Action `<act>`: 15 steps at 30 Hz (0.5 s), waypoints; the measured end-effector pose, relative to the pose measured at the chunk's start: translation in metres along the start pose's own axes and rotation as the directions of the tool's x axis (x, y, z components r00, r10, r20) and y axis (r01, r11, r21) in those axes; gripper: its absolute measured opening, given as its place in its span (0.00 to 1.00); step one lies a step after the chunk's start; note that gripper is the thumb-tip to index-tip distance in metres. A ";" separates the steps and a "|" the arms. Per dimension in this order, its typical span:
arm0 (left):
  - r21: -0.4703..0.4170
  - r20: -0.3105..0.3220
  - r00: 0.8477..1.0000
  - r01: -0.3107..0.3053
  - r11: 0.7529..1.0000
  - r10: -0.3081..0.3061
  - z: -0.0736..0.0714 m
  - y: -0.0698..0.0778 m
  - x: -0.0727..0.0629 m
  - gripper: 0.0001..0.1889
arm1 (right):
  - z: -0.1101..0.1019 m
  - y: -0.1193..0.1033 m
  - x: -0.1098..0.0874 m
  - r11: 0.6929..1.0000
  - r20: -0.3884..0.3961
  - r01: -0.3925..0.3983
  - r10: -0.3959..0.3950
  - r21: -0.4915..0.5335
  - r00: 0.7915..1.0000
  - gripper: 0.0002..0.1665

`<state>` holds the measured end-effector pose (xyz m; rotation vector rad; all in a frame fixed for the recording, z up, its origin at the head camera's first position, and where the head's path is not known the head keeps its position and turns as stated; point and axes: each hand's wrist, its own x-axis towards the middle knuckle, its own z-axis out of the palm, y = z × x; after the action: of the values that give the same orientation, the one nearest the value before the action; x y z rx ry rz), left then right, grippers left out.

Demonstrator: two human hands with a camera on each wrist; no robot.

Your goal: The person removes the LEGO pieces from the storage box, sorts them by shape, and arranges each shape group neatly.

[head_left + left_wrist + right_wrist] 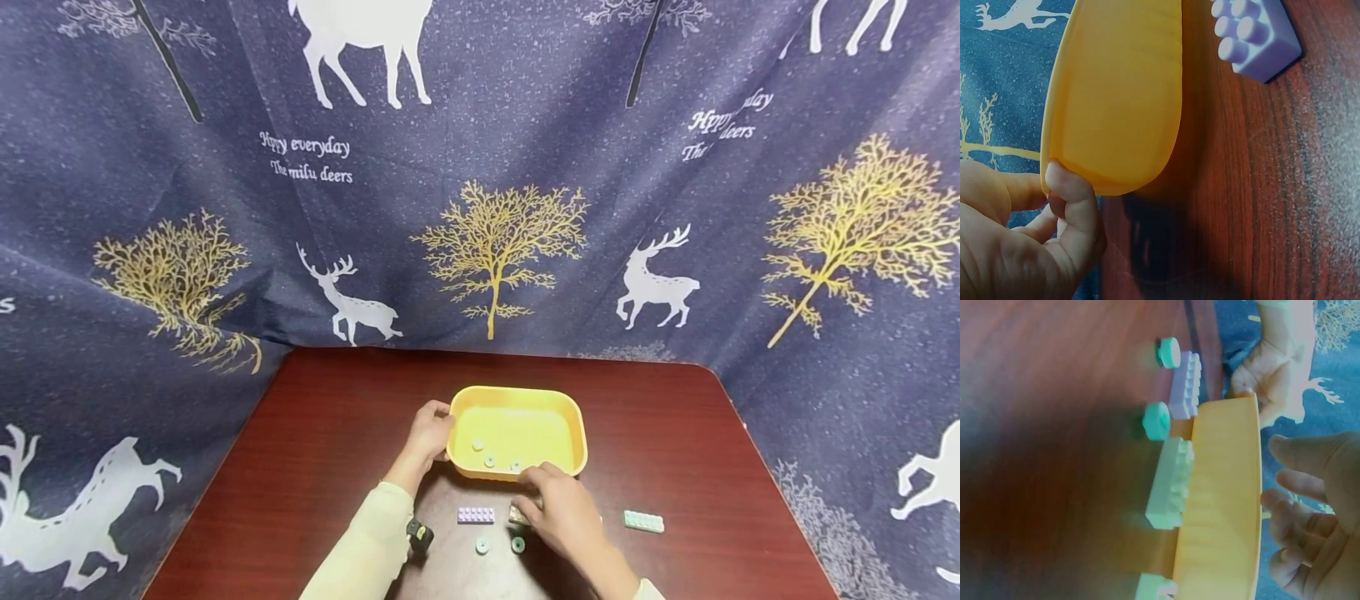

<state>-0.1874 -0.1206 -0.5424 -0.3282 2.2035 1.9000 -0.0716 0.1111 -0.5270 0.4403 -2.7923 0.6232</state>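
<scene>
A yellow plastic bin [517, 391] stands on the table with a few small round wheels [477, 445] inside. My left hand [431, 432] pinches its left end, thumb and fingers at the rim [1052, 125]. My right hand [558, 507] is over the near long side, its fingers loosely bent close to the rim, with nothing visible between them in the right wrist view. Under it, a pale studded block [1169, 484] is partly hidden in the head view. A purple studded block [476, 516] lies to its left.
Two green wheels [482, 546] lie nearer me than the blocks. Off to the right is a mint studded block [643, 522]. The dark red wooden table [360, 392] meets a blue curtain [480, 150] printed with deer and trees at its back and sides.
</scene>
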 end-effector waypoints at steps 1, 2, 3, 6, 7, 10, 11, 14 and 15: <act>0.003 -0.002 1.000 -0.001 1.000 0.001 0.000 0.000 0.000 0.16 | -0.001 0.001 0.002 1.000 -0.007 -0.002 0.002 -0.005 1.000 0.15; 0.002 -0.002 1.000 -0.001 1.000 0.001 0.000 0.000 0.000 0.16 | -0.002 0.001 0.005 1.000 -0.015 -0.003 0.003 -0.005 1.000 0.15; 0.003 -0.003 1.000 -0.005 1.000 0.005 0.000 0.000 0.001 0.16 | -0.002 0.001 0.007 1.000 -0.021 -0.003 0.003 -0.010 1.000 0.15; 0.000 -0.001 1.000 -0.011 1.000 0.011 0.000 -0.001 0.002 0.17 | -0.004 0.003 0.015 1.000 -0.038 -0.003 0.002 -0.019 0.999 0.15; 0.000 0.000 1.000 -0.012 1.000 0.012 0.000 -0.001 0.002 0.17 | -0.004 0.003 0.017 1.000 -0.043 -0.003 0.002 -0.024 0.999 0.15; -0.005 0.004 1.000 -0.007 1.000 0.007 0.000 -0.002 0.002 0.16 | -0.005 0.004 0.023 1.000 -0.053 -0.001 0.000 -0.028 0.999 0.14; -0.006 0.004 1.000 -0.006 1.000 0.006 0.000 -0.002 0.002 0.16 | -0.005 0.004 0.024 1.000 -0.054 -0.001 -0.001 -0.027 0.999 0.14; -0.010 0.005 1.000 -0.004 1.000 0.004 0.000 -0.003 0.002 0.16 | -0.004 0.004 0.028 1.000 -0.061 0.007 -0.008 -0.018 0.998 0.13; -0.008 0.003 1.000 -0.004 1.000 0.004 0.000 -0.003 0.002 0.16 | -0.003 0.005 0.029 1.000 -0.060 0.005 -0.006 -0.011 0.998 0.13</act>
<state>-0.1888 -0.1211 -0.5459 -0.3218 2.1966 1.9105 -0.0997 0.1095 -0.5173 0.4204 -2.7359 0.6092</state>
